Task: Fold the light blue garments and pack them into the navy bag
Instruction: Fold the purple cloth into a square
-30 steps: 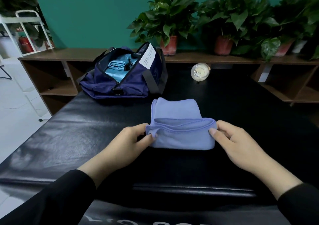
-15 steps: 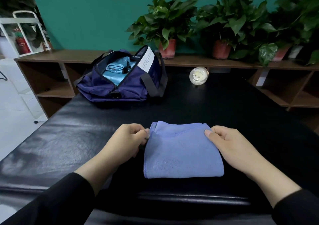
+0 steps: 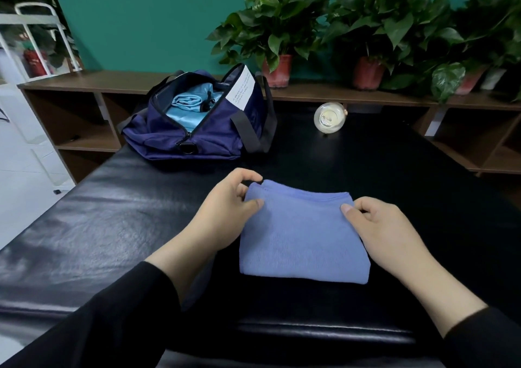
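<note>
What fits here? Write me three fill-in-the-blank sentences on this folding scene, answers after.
1. The folded garment lies on the ____ table.
2. The left hand and right hand each pinch a far ____ of the garment.
3. The navy bag is unzipped and already holds ____ fabric.

Missing words: black; corner; light blue
</note>
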